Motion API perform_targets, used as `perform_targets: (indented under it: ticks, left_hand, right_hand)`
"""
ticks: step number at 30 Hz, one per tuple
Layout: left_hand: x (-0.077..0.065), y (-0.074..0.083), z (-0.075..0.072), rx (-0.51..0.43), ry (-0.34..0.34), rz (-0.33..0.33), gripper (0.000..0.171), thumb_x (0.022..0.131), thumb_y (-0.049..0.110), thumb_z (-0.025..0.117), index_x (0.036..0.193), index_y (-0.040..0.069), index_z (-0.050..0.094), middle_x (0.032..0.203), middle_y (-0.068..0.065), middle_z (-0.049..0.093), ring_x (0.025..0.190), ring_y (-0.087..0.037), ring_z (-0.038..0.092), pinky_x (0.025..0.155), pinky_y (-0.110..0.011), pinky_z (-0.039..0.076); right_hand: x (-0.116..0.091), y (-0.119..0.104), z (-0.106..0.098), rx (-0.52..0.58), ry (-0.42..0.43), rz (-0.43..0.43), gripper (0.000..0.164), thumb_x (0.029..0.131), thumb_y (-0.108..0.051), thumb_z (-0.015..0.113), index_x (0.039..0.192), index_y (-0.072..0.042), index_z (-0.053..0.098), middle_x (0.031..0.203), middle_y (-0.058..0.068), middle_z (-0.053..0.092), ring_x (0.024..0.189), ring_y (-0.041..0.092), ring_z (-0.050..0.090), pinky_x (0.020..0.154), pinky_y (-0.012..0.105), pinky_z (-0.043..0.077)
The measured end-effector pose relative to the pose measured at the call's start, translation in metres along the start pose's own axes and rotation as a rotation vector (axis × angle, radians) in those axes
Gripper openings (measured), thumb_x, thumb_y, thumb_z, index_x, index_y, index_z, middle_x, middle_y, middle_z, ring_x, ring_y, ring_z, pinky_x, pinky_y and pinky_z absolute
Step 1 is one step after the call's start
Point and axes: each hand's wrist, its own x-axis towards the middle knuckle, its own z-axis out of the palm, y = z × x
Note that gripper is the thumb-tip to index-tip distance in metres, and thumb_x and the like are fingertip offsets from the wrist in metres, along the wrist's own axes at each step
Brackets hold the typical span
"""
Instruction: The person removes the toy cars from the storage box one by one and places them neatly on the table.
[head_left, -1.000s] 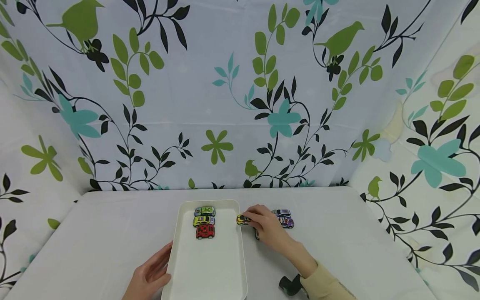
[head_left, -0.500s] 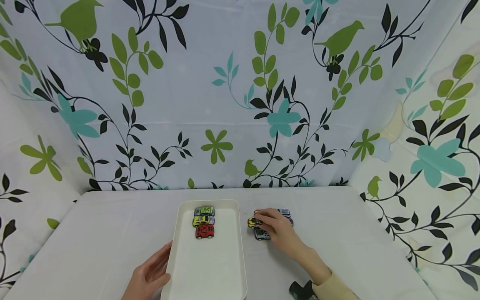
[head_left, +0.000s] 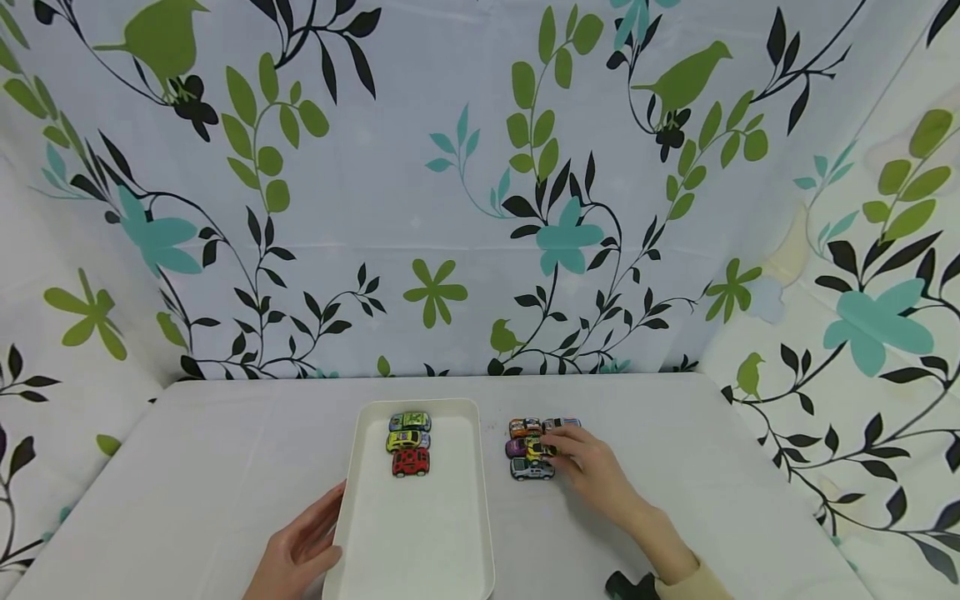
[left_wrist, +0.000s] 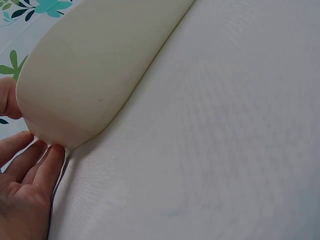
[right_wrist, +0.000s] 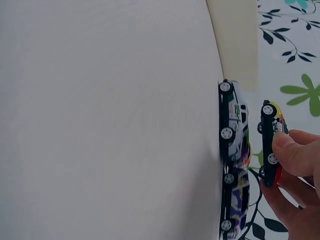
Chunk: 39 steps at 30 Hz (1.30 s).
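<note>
In the head view, my left hand [head_left: 296, 548] holds the left edge of a white tray [head_left: 482, 492], thumb at the rim and fingertips against the outer wall. My right hand [head_left: 600, 475] pinches a yellow toy car [right_wrist: 273, 125] between thumb and fingers. This car is above a cluster of toy cars right of the tray: an orange one [head_left: 523, 427], a purple one [head_left: 514, 448], a silver one [head_left: 529, 470] and one with a striped roof [head_left: 559, 423]. Inside the tray stand a green car [head_left: 409, 422], a yellow car [head_left: 407, 442] and a red black-spotted car [head_left: 410, 462].
A white cloth covers the table [head_left: 187, 483], which ends at a patterned curtain [head_left: 480, 208] behind. A black wrist device [head_left: 632, 586] sits by the right sleeve [head_left: 697, 579]. The tray's right rim lies close to the car cluster.
My right hand, holding the yellow car, has moved right from the tray's rim to above the cluster. The orange, purple and silver cars have come into fuller view. My left hand stays put.
</note>
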Motion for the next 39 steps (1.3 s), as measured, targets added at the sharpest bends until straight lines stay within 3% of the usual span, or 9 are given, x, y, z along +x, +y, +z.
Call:
perform_targets:
  ticks: [12,18,27,39]
  left_hand:
    - [0.001,0.0,0.001,0.029,0.013,-0.004,0.066,0.09,-0.012,0.06,0.145,-0.023,0.025,0.142,0.019,0.053,0.129,0.005,0.049,0.101,-0.013,0.047]
    - [0.002,0.001,0.001,0.03,0.017,-0.032,0.066,0.091,-0.01,0.06,0.146,-0.022,0.025,0.141,0.02,0.052,0.128,0.007,0.049,0.1,-0.013,0.047]
    - [0.0,-0.001,0.0,0.007,-0.009,-0.003,0.067,0.091,-0.012,0.058,0.145,-0.024,0.022,0.144,0.019,0.051,0.13,0.005,0.047,0.102,-0.014,0.046]
    - [-0.001,-0.003,0.0,-0.018,-0.028,0.03,0.067,0.09,-0.015,0.058,0.144,-0.025,0.021,0.145,0.017,0.051,0.131,0.004,0.047,0.103,-0.015,0.046]
  right_hand:
    - [-0.019,0.015,-0.012,0.017,0.0,0.093,0.036,0.079,0.002,0.079,0.113,-0.008,0.074,0.116,0.003,0.071,0.11,0.024,0.067,0.095,0.043,0.058]
    - [-0.026,0.024,-0.012,0.016,0.036,0.087,0.036,0.077,0.002,0.081,0.111,-0.01,0.074,0.113,0.001,0.072,0.108,0.022,0.068,0.092,0.041,0.059]
    - [-0.034,0.029,-0.009,0.031,0.035,0.11,0.034,0.076,0.004,0.081,0.107,-0.01,0.075,0.113,0.002,0.071,0.108,0.023,0.068,0.092,0.042,0.059]
    - [-0.038,0.034,-0.004,-0.013,0.047,0.074,0.037,0.074,0.004,0.082,0.107,-0.01,0.075,0.114,0.003,0.07,0.108,0.022,0.066,0.091,0.041,0.059]
